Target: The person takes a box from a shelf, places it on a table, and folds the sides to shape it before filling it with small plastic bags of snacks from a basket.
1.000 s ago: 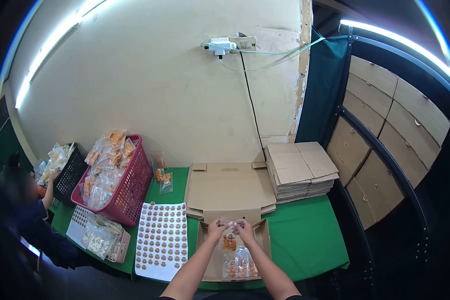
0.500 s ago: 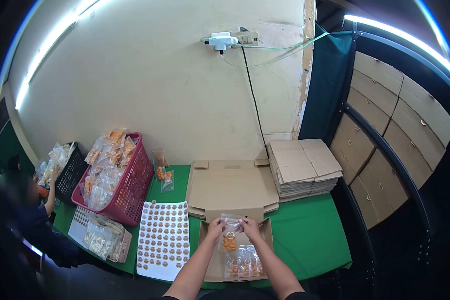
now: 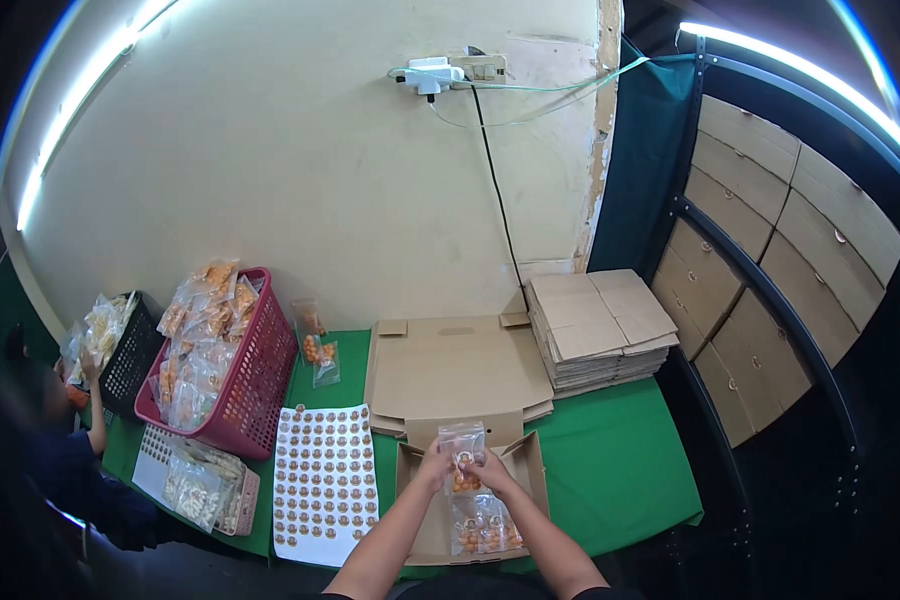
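Note:
A clear plastic pouch (image 3: 462, 436) with orange round pieces in its lower part is held upright over an open cardboard box (image 3: 406, 515). My left hand (image 3: 435, 466) grips the pouch by its left edge. On the other side my right hand (image 3: 489, 473) has its fingers closed on the pouch's lower right front, by a round sticker. Inside the box, nearer to me, lie several similar pouches (image 3: 485, 527) of orange pieces, overlapping in a row.
Left of the box lies a sheet of round stickers (image 3: 325, 480). Beyond it stand a pink basket (image 3: 255, 375) of pouches and a black basket (image 3: 135, 350), where another person (image 3: 60, 440) reaches. Flattened cardboard (image 3: 460, 365) and a cardboard stack (image 3: 605, 320) lie behind the box.
Both hands have slid from the pouch's top corners down to its sides. The pouch's upper part now rises above my fingers. The view has shifted slightly.

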A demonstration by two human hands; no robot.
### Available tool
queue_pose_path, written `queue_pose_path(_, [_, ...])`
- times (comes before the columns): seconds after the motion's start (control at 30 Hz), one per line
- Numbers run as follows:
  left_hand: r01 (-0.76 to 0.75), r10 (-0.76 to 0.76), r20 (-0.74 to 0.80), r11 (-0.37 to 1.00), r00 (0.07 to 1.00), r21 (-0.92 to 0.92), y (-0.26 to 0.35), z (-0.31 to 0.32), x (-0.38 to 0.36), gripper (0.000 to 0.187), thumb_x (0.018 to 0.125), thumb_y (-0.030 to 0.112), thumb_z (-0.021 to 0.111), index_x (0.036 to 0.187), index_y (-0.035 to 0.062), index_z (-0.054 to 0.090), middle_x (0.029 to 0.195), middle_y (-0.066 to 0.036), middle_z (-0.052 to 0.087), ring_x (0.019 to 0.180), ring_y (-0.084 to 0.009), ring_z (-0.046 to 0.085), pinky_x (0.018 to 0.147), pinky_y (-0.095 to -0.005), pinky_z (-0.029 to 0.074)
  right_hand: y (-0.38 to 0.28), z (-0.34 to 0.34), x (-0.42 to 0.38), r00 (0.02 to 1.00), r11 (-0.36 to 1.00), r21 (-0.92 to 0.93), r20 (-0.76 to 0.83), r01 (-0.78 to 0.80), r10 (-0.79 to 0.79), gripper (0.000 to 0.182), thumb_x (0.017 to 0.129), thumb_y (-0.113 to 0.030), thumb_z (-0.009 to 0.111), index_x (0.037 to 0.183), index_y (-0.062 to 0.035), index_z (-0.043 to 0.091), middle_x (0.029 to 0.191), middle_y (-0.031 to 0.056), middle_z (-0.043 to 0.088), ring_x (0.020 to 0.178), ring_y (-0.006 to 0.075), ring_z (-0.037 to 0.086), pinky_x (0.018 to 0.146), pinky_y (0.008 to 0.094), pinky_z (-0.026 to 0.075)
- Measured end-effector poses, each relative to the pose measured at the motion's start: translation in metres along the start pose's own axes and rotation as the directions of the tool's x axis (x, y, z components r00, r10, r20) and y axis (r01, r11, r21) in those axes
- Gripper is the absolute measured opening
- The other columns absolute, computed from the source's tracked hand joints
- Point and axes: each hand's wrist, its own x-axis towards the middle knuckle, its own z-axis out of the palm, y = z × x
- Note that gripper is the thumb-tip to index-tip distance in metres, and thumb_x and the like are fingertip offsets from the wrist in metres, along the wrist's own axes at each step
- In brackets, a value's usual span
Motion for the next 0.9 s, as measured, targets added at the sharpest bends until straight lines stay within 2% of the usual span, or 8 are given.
queue_pose_path(0.1, [-0.132, 0.131, 0.089, 0.991, 0.987, 0.009, -0.029, -0.005, 0.005, 0.022, 0.085, 0.014, 0.060, 0.105, 0.0050, 0.056, 0.094, -0.004, 0.060, 0.088, -0.0129, 0.055, 0.075, -0.0278, 0.045, 0.012, 0.003, 0.002, 0.998, 0.983, 0.182, -0.055, -0.034, 0.045, 0.034, 0.080, -0.016, 0.065, 0.108, -0.0019, 0.051, 0.095, 0.0044, 0.060, 0.084, 0.0120, 0.058, 0.073, 0.0263, 0.047])
queue_pose_path(0.3, [-0.272, 0.298, -0.029, 0.904, 0.954, 0.329, -0.038, 0.001, -0.005, 0.021, 0.085, 0.009, 0.056, 0.105, 0.0016, 0.055, 0.096, -0.008, 0.060, 0.090, -0.0150, 0.056, 0.079, -0.0283, 0.045, 0.036, 0.005, 0.008, 0.976, 0.992, 0.103, -0.199, -0.074, 0.094, 0.024, 0.080, -0.010, 0.064, 0.103, -0.0027, 0.057, 0.095, 0.0048, 0.062, 0.081, 0.0114, 0.059, 0.070, 0.0250, 0.047])
queue_pose_path(0.47, [-0.266, 0.288, -0.117, 0.949, 0.951, 0.172, -0.058, -0.004, 0.010, 0.019, 0.086, 0.007, 0.054, 0.103, 0.0008, 0.056, 0.092, -0.008, 0.061, 0.086, -0.0156, 0.057, 0.077, -0.0281, 0.045, 0.027, 0.001, 0.009, 0.996, 0.978, 0.199, -0.057, -0.062, 0.074, 0.032, 0.079, -0.008, 0.065, 0.108, -0.0032, 0.052, 0.098, 0.0042, 0.060, 0.086, 0.0121, 0.058, 0.075, 0.0273, 0.047])
queue_pose_path(0.57, [-0.304, 0.334, -0.130, 0.930, 0.934, 0.209, -0.051, 0.001, -0.001, 0.015, 0.085, 0.007, 0.055, 0.097, 0.0002, 0.060, 0.088, -0.007, 0.062, 0.082, -0.0148, 0.058, 0.073, -0.0266, 0.046, 0.028, -0.010, 0.008, 0.982, 0.967, 0.224, 0.165, -0.124, 0.088, 0.037, 0.078, -0.002, 0.062, 0.113, -0.0025, 0.048, 0.103, 0.0069, 0.058, 0.091, 0.0147, 0.057, 0.078, 0.0277, 0.048])
queue_pose_path(0.73, [-0.258, 0.319, -0.195, 0.924, 0.928, 0.283, -0.054, 0.006, -0.002, 0.015, 0.083, 0.011, 0.059, 0.094, 0.0005, 0.062, 0.084, -0.008, 0.063, 0.078, -0.0143, 0.058, 0.069, -0.0271, 0.046, 0.031, -0.014, 0.010, 0.980, 0.976, 0.187, 0.181, -0.112, 0.078, 0.036, 0.079, -0.003, 0.062, 0.112, -0.0023, 0.050, 0.098, 0.0053, 0.059, 0.089, 0.0140, 0.057, 0.074, 0.0259, 0.047])
queue_pose_path(0.8, [-0.401, 0.483, -0.100, 0.811, 0.870, 0.426, -0.061, 0.006, 0.006, 0.016, 0.082, 0.012, 0.061, 0.093, 0.0004, 0.062, 0.084, -0.008, 0.063, 0.077, -0.0139, 0.058, 0.068, -0.0274, 0.046, 0.018, -0.009, 0.005, 0.990, 0.951, 0.274, 0.020, -0.143, 0.143, 0.037, 0.078, -0.002, 0.064, 0.112, -0.0029, 0.050, 0.099, 0.0036, 0.059, 0.090, 0.0130, 0.056, 0.079, 0.0271, 0.045])
queue_pose_path(0.83, [-0.379, 0.484, -0.130, 0.802, 0.865, 0.462, -0.062, 0.008, 0.006, 0.016, 0.082, 0.012, 0.061, 0.093, 0.0005, 0.062, 0.083, -0.008, 0.063, 0.076, -0.0132, 0.058, 0.067, -0.0270, 0.046, 0.025, -0.011, 0.007, 0.987, 0.957, 0.242, 0.007, -0.158, 0.161, 0.037, 0.078, -0.003, 0.064, 0.113, -0.0022, 0.050, 0.101, 0.0042, 0.059, 0.090, 0.0131, 0.056, 0.080, 0.0270, 0.045])
queue_pose_path(0.9, [-0.349, 0.422, -0.165, 0.871, 0.891, 0.346, -0.066, 0.005, 0.011, 0.016, 0.082, 0.012, 0.061, 0.093, 0.0004, 0.062, 0.083, -0.007, 0.063, 0.075, -0.0132, 0.057, 0.067, -0.0269, 0.046, 0.031, -0.013, 0.011, 0.994, 0.971, 0.215, 0.038, -0.104, 0.098, 0.038, 0.078, -0.003, 0.064, 0.113, -0.0020, 0.050, 0.100, 0.0038, 0.058, 0.089, 0.0121, 0.056, 0.081, 0.0264, 0.045])
